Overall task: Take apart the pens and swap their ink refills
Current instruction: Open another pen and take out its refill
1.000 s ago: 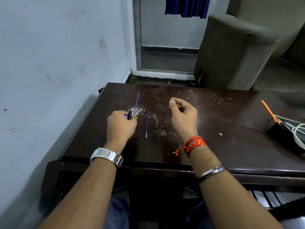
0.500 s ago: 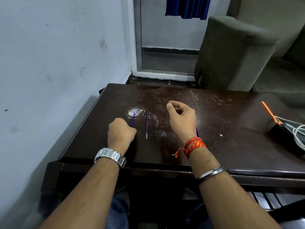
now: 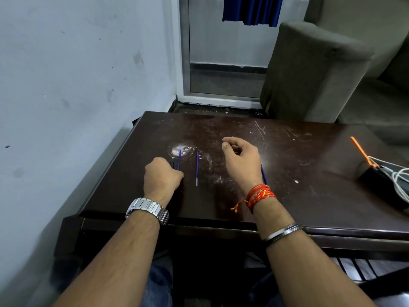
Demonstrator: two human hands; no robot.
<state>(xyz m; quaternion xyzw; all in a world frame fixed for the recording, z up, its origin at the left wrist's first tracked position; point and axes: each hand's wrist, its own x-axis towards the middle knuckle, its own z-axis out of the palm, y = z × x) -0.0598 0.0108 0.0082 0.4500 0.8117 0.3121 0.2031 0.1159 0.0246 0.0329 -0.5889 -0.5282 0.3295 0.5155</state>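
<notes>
Refills: one loose [image 3: 196, 169] on surface [image 3: 287, 173], right of my clenched left hand [image 3: 162, 177]; another [image 3: 179, 160] under that fist. Right hand [image 3: 241, 161] pinches pen barrel [image 3: 263, 173]. Advice: keep pairs separate.

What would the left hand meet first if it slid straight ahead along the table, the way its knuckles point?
Probably the blue refill poking out just past the left hand, its tip over the pale scuff. Beyond that the table looks bare. The lone refill lies to the right, likely off that line.
</notes>
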